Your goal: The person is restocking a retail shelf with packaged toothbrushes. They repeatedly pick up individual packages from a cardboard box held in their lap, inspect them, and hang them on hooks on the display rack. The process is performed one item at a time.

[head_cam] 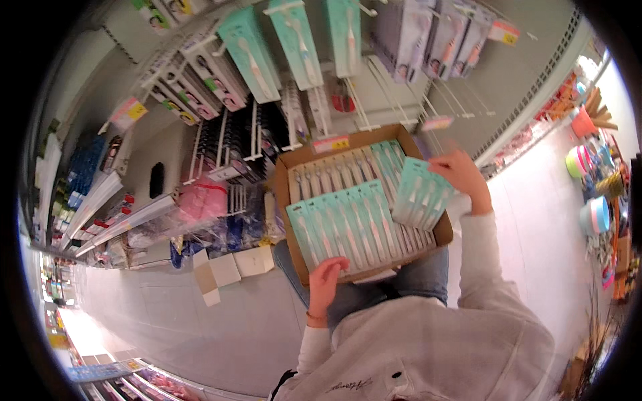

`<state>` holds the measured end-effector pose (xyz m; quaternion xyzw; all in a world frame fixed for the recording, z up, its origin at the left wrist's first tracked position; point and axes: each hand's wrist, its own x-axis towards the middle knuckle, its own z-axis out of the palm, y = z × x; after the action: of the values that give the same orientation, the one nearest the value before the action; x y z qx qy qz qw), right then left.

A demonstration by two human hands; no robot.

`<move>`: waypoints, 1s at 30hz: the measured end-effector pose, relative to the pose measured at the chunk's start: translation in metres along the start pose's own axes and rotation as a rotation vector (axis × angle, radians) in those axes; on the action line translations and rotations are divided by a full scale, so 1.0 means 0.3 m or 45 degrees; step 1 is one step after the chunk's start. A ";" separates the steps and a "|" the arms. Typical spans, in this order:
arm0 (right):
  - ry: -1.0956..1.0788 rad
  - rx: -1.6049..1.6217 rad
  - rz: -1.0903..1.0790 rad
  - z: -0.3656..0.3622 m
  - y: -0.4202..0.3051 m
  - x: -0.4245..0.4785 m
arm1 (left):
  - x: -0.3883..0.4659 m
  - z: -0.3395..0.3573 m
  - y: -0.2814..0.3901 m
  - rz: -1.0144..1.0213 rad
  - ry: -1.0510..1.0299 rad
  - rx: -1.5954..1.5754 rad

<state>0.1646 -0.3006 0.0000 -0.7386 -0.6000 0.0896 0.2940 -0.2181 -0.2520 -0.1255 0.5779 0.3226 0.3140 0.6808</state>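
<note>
An open cardboard box [283, 185] rests on the person's lap, filled with rows of packaged toothbrushes [346, 225] on teal backing cards. My right hand [459, 173] pinches the top corner of a few teal toothbrush packs [421, 195] held tilted over the box's right side. At the box's near left edge is my left hand [328, 285], its fingers curled over the lower ends of the packs; whether it grips one cannot be told. Above the box, teal toothbrush packs [296, 42] hang from display hooks, with purple-grey packs [406, 40] to their right.
Bare metal hooks [361, 108] stick out from the shelf panel just beyond the box. Black-handled packaged goods [225, 145] hang at left, above a pink plastic-wrapped bundle [203, 200]. An opened white carton [233, 268] lies on the floor. Colourful buckets [595, 215] stand across the aisle at right.
</note>
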 end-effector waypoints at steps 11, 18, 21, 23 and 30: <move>-0.102 0.229 -0.336 -0.113 -0.309 -0.070 | 0.049 0.047 0.070 0.160 -0.377 0.027; -0.172 0.334 -0.584 0.005 -0.395 -0.012 | 0.034 0.170 0.031 -0.151 -0.748 -0.372; -0.149 0.365 -0.619 0.016 -0.424 0.012 | 0.021 0.192 0.014 -0.207 -0.655 -0.310; -0.160 0.386 -0.647 0.022 -0.446 0.026 | 0.016 0.200 0.010 -0.158 -0.519 -0.191; -0.260 0.418 -0.487 0.033 -0.480 0.061 | 0.006 0.210 -0.013 -0.186 -0.415 -0.253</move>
<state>0.0445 -0.2648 0.0741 -0.5414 -0.7327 0.2024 0.3592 -0.1662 -0.2880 -0.1216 0.5262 0.2168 0.1964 0.7985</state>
